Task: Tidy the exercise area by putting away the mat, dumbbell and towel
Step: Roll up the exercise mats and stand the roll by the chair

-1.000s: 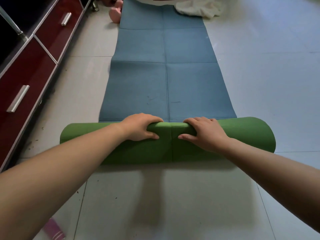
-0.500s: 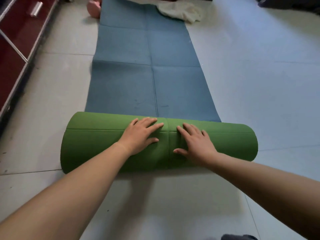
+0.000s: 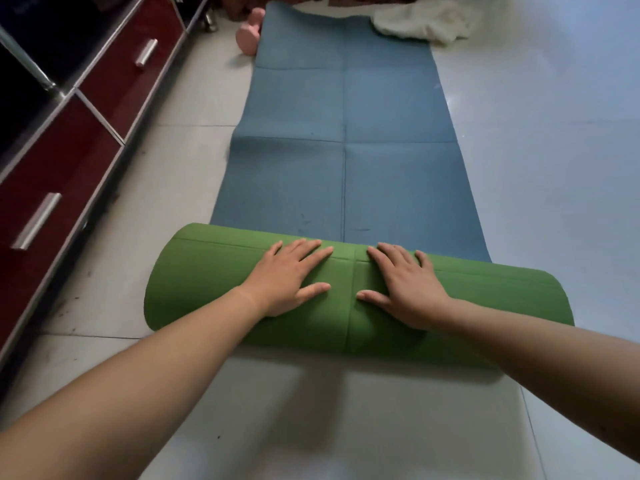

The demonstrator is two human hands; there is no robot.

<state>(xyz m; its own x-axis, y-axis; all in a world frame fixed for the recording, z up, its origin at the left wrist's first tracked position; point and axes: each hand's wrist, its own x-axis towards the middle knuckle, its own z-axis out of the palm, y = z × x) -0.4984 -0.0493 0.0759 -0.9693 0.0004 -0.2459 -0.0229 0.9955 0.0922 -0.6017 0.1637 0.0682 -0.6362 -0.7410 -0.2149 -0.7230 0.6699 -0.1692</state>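
Uncurled since a second ago, left hand (image 3: 287,275) and right hand (image 3: 405,285) press flat-fingered on the half-rolled green-and-blue foam mat (image 3: 207,278). At its far end lie a pink dumbbell (image 3: 247,36) and crumpled white towel (image 3: 422,20).

**Hands Side by Side on the Roll**

The left hand (image 3: 287,278) and right hand (image 3: 405,289) rest side by side on the rolled part of the mat (image 3: 207,292). Beyond the fingers (image 3: 311,252), the unrolled part lies on the floor (image 3: 346,427). Far beyond them, the dumbbell (image 3: 248,38) sits just beside the mat's far left corner. The towel (image 3: 422,22) overlaps its far right corner. The cabinet (image 3: 69,150) stands well left of the left fingers.
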